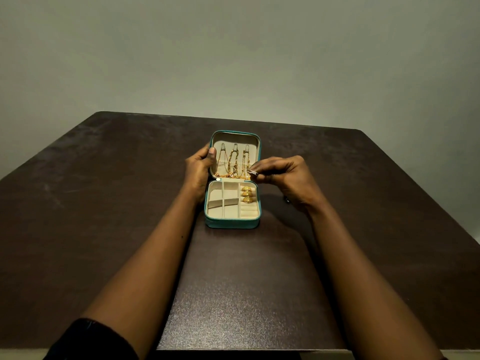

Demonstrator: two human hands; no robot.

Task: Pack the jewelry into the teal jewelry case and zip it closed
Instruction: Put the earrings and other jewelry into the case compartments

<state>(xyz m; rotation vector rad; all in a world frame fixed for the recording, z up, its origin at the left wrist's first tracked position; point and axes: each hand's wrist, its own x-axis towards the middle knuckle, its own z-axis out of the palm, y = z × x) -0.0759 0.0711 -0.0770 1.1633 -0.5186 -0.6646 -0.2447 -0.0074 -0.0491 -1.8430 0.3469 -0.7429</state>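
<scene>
Teal jewelry case [231,222] open mid-table [117,203]: chains [235,162] hung in lid, gold rings [246,194] seated. Left hand [198,167] grips the lid; right hand [283,175] pinches silver ring [252,172] above tray's far-right corner. Seating it and zipping appear left.

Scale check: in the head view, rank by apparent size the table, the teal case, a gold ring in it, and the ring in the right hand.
1. table
2. teal case
3. gold ring and silver ring in the right hand: too alike to rank.

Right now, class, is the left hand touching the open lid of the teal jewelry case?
Touching. Head view: the left hand grips the lid by its left edge, thumb over the rim.
</scene>
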